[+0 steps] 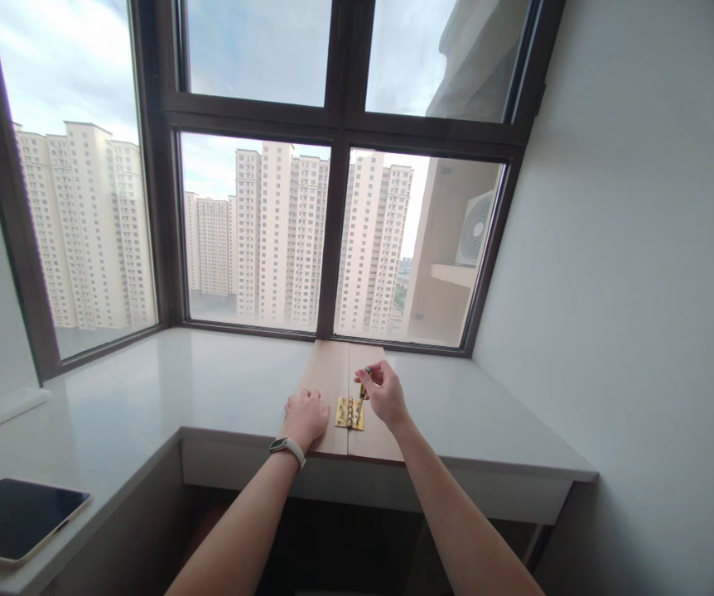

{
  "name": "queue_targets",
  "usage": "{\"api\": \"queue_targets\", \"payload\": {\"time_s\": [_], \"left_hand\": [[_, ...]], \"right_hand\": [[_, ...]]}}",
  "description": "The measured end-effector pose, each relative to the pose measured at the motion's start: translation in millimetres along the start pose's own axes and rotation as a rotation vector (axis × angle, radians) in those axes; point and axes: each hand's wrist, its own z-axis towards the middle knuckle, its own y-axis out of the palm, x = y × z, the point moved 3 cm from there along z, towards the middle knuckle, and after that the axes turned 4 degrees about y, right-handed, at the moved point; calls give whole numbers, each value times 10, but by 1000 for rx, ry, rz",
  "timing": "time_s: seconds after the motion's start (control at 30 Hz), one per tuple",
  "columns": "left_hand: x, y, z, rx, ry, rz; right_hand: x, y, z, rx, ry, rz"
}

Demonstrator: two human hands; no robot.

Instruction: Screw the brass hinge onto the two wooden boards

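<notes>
Two pale wooden boards lie side by side on the white sill, a thin seam between them. A brass-coloured hinge sits across that seam near the front end. My right hand is closed around a small screwdriver with a yellow and black handle. The screwdriver's shaft slants down to the right leaf of the hinge; whether its tip sits in a screw is too small to tell. Just left of the hinge, my left hand rests on the left board with its fingers laid over the wood.
A tablet with a dark screen lies on the sill at the lower left. The white sill ends in a front edge below the boards. Dark-framed windows stand behind, and a white wall closes the right side.
</notes>
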Motion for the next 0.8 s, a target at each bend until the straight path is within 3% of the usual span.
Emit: {"api": "queue_targets", "payload": {"time_s": [0.27, 0.57, 0.8], "left_hand": [[-20, 43, 10, 8, 2, -38], [-30, 54, 11, 4, 8, -50], [-27, 66, 14, 17, -1, -50]], "right_hand": [[-3, -32, 34, -178, 41, 62], [-23, -14, 12, -73, 5, 15], [42, 24, 56, -234, 12, 65]]}}
